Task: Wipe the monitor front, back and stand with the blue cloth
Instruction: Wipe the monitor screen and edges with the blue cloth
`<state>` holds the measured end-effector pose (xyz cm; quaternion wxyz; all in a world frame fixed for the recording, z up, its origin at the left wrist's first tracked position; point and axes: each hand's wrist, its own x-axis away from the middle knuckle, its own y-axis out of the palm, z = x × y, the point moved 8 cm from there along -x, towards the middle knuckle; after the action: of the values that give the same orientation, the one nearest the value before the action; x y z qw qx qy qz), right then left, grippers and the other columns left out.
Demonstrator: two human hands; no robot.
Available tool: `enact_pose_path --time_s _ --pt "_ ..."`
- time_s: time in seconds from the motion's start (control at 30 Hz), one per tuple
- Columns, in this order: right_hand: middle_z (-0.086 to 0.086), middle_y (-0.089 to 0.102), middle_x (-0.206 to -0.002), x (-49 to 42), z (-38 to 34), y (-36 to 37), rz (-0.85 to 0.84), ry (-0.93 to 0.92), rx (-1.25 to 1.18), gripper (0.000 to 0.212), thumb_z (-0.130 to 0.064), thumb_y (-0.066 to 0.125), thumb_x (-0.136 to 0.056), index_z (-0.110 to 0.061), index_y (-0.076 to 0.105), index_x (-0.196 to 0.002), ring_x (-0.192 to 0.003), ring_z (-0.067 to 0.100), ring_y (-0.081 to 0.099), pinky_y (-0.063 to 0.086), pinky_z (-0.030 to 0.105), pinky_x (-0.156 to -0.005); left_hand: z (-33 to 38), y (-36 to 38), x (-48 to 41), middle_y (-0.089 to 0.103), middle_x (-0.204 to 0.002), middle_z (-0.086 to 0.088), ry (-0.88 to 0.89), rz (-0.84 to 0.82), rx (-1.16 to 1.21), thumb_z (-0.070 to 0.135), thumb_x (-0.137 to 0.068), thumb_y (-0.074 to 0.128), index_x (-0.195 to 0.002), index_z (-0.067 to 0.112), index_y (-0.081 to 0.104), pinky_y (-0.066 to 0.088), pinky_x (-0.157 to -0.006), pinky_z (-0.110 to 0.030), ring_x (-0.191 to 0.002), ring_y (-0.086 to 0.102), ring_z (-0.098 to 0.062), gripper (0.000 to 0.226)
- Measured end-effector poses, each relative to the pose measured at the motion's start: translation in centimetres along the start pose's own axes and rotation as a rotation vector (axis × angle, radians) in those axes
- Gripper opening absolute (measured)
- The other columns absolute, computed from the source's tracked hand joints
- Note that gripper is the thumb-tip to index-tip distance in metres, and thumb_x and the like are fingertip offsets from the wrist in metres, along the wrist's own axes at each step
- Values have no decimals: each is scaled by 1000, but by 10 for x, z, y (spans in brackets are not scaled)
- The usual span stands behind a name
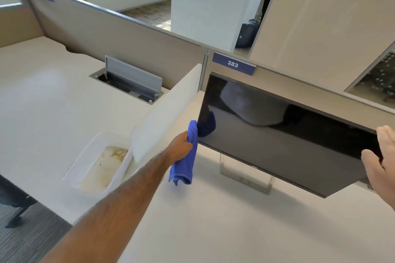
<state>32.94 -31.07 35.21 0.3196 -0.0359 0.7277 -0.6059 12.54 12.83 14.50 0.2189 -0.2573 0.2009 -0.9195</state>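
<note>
A black flat monitor (284, 132) stands on a silver stand (245, 179) on the white desk, its dark screen facing me. My left hand (181, 147) is closed around a crumpled blue cloth (188, 156) right at the screen's lower left edge; part of the cloth hangs down below the hand. The cloth's reflection shows in the glass. My right hand (380, 162) grips the monitor's right edge, thumb on the front bezel and fingers wrapped toward the back.
A white divider panel (166, 117) stands just left of the monitor. Beyond it lie a shallow stained tray (100, 166) and an open cable hatch (130, 81). A beige partition (119, 42) with label 383 runs behind the desk; white planters stand further back.
</note>
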Motion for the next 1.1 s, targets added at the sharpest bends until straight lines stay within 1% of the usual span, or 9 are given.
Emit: enact_pose_path --time_s 0.07,0.13,0.2,0.33,0.4,0.57,0.83,0.97,1.1 --pt "-25 30 -154 1 -10 -8 25 40 -19 66 -32 38 -96 -45 16 -157 -136 34 38 35 59 -115 -9 5 -4 68 -109 -10 -42 -55 21 12 -91 44 -115 10 60 55 -85 -40 -96 64 -28 28" --pt "4 47 -138 -2 -11 -7 -6 99 -22 57 -34 33 -91 -16 36 -145 -126 37 43 38 59 -111 -20 12 -8 73 -111 -7 -90 -97 145 11 -81 43 -115 10 67 58 -91 -45 -103 69 -31 41" --pt "16 47 -128 0 -12 -7 -35 161 -26 55 -35 32 -89 -6 37 -136 -121 40 44 38 59 -108 -26 12 -6 74 -112 -9 -163 -57 320 10 -74 44 -117 5 68 58 -90 -43 -106 69 -34 50" --pt "24 48 -136 4 -25 -17 -65 161 -26 59 -35 32 -90 -1 40 -138 -129 43 42 35 58 -111 -33 -7 -6 62 -119 -15 -269 187 390 7 -97 42 -129 2 55 50 -89 -42 -104 61 -32 36" --pt "24 47 -142 3 -28 -20 -81 148 -18 62 -35 33 -91 -1 40 -143 -135 44 40 32 57 -114 -30 -12 -9 63 -121 -17 -282 202 339 10 -98 41 -131 4 55 52 -94 -46 -106 62 -33 36" --pt "15 29 -165 4 -27 -18 -109 152 -66 74 -39 28 -92 -6 31 -157 -154 32 21 13 47 -126 7 -1 -6 66 -110 -19 -197 91 302 0 -88 41 -117 7 60 55 -86 -44 -93 63 -34 36" --pt "23 43 -152 -2 -21 -13 -32 78 -37 68 -32 31 -88 3 40 -146 -141 38 34 23 53 -120 57 -22 9 65 -101 -15 -91 165 407 -3 -92 39 -112 7 62 54 -95 -49 -93 61 -33 32" --pt "24 47 -145 -1 -16 -9 -16 67 -16 70 -37 28 -87 1 41 -143 -137 41 37 27 56 -119 87 -37 20 64 -95 -10 -16 208 458 -2 -95 41 -94 17 59 54 -101 -52 -98 63 -34 27" --pt "21 41 -154 -2 -13 -7 -21 65 -6 73 -38 28 -88 0 39 -149 -145 37 32 21 52 -122 124 -54 30 69 -112 -7 160 229 538 -3 -94 37 -124 11 61 50 -107 -50 -113 63 -31 41"
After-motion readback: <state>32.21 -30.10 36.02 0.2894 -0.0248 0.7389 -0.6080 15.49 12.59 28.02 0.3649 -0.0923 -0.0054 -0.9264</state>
